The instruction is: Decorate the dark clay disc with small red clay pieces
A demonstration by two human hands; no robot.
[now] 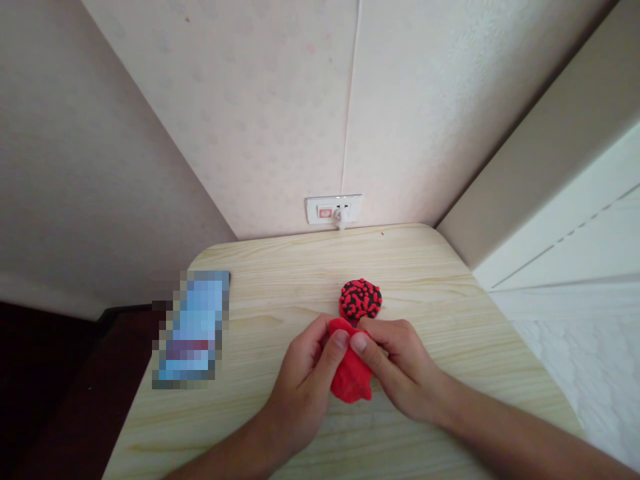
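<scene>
Between my two hands is a soft piece of red modelling clay point(351, 377), flattened and hanging down toward me. My left hand point(311, 373) pinches its upper left part, thumb on top. From the other side my right hand point(400, 367) grips the upper right part, its thumb close to the left one. The fingers under the clay are partly hidden. Just beyond my fingertips lies a round black piece covered with red squiggles and dots point(361, 299), apparently of the same clay.
The pale wood-grain table point(270, 280) has rounded far corners against the wall. A blurred, screen-like flat device point(195, 327) lies at its left edge. A wall socket point(333, 210) with a white plug sits just above the far edge. A tiny red crumb lies near that edge.
</scene>
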